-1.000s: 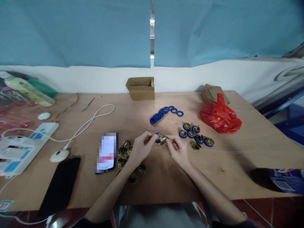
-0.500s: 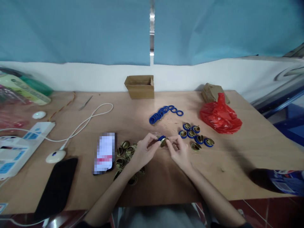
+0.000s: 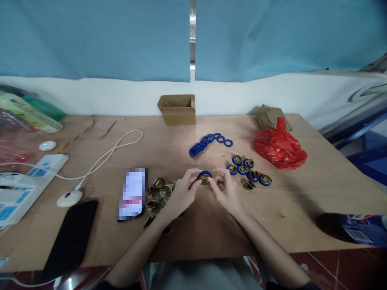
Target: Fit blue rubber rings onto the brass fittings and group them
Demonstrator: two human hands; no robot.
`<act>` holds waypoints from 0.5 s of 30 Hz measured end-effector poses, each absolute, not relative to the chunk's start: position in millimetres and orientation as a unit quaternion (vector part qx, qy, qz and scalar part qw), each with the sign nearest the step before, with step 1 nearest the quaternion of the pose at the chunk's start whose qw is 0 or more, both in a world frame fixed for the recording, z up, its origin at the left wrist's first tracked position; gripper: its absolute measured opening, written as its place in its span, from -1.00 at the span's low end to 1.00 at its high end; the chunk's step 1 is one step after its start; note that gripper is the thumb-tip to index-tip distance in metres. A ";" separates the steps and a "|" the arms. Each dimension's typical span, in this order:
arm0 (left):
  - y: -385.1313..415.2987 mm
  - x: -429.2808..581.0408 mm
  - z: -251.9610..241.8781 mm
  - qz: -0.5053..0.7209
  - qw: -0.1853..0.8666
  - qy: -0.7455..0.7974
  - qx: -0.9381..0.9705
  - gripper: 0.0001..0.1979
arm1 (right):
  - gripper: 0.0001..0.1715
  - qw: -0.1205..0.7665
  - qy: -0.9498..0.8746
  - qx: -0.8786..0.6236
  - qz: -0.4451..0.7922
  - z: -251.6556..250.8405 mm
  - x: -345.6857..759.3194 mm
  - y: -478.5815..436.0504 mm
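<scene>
Between my two hands is a round brass-coloured metal piece with a blue ring (image 3: 204, 177) around it, pinched by the fingertips just above the table. My left hand (image 3: 185, 189) grips its left side, and my right hand (image 3: 225, 190) has thumb and fingers at its right side. Beside my left forearm lies a pile of brass-coloured metal pieces (image 3: 159, 193), partly hidden by the arm. Right of my right hand several similar pieces with blue rings (image 3: 242, 169) lie together. A row of loose blue rings (image 3: 205, 143) lies beyond my hands.
A cardboard box (image 3: 179, 114) stands at the back by the wall. A red plastic bag (image 3: 279, 147) and a brown package (image 3: 270, 114) sit at the right. Phones (image 3: 133, 195), a white cable (image 3: 102, 161) and a power strip (image 3: 39, 177) lie left; a bottle (image 3: 350, 228) lies right.
The metal piece with its blue ring has turned in my fingers, so its round face shows more. My hands have stayed in almost the same place.
</scene>
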State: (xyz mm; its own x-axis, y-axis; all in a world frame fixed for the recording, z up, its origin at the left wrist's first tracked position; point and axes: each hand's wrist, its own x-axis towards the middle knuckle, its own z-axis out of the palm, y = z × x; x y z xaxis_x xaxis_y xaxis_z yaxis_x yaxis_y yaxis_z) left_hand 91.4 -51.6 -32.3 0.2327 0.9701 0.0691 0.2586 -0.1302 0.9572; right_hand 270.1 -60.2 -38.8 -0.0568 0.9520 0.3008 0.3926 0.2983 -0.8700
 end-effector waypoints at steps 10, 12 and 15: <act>-50.9 87.7 -35.7 0.365 0.416 0.515 0.654 -0.82 | -0.87 0.357 -0.751 -0.496 0.252 -48.3 277.7 -56.1; -50.7 87.6 -36.9 0.360 0.415 0.513 0.659 -0.82 | -0.89 0.349 -0.760 -0.489 0.247 -49.7 278.7 -55.9; -50.4 87.5 -37.6 0.357 0.415 0.509 0.664 -0.82 | -0.92 0.335 -0.772 -0.478 0.250 -49.9 279.9 -55.9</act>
State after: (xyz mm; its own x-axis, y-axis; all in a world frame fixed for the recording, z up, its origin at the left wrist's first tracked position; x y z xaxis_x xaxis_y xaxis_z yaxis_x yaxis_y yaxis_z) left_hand 87.5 -50.4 -37.6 0.2270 0.9725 0.0520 0.3796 -0.1376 0.9149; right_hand 279.9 -55.9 -49.9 -0.3176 0.9063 0.2790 0.5708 0.4177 -0.7069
